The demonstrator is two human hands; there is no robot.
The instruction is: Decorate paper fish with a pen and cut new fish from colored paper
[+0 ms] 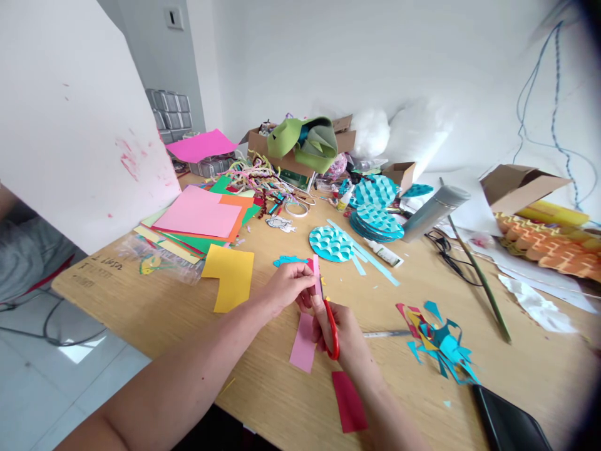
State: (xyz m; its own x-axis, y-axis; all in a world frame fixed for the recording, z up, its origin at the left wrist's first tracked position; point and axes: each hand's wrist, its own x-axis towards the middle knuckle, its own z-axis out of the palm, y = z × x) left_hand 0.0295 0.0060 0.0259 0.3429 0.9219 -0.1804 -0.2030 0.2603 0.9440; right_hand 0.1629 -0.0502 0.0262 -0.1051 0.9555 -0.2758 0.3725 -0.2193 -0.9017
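Note:
My left hand (pixel 287 285) pinches a narrow pink paper strip (pixel 316 270) that stands upright above the wooden table (pixel 154 307). Just below it, my right hand (pixel 345 332) is closed round red-handled scissors (pixel 332 329), held against the strip's lower end. A wider pink paper piece (pixel 303 343) hangs or lies under the hands. A dark red paper piece (pixel 348 401) lies near my right wrist. A small teal cutout (pixel 287 260) sits just beyond my left hand.
A yellow L-shaped paper (pixel 229 275) and a stack of coloured sheets (pixel 200 219) lie at left. Teal scalloped discs (pixel 331 243), a glue tube (pixel 382 252), a grey bottle (pixel 434 212), paper scraps (pixel 439 341), a black phone (pixel 509 423) and cardboard boxes (pixel 519 185) surround the hands.

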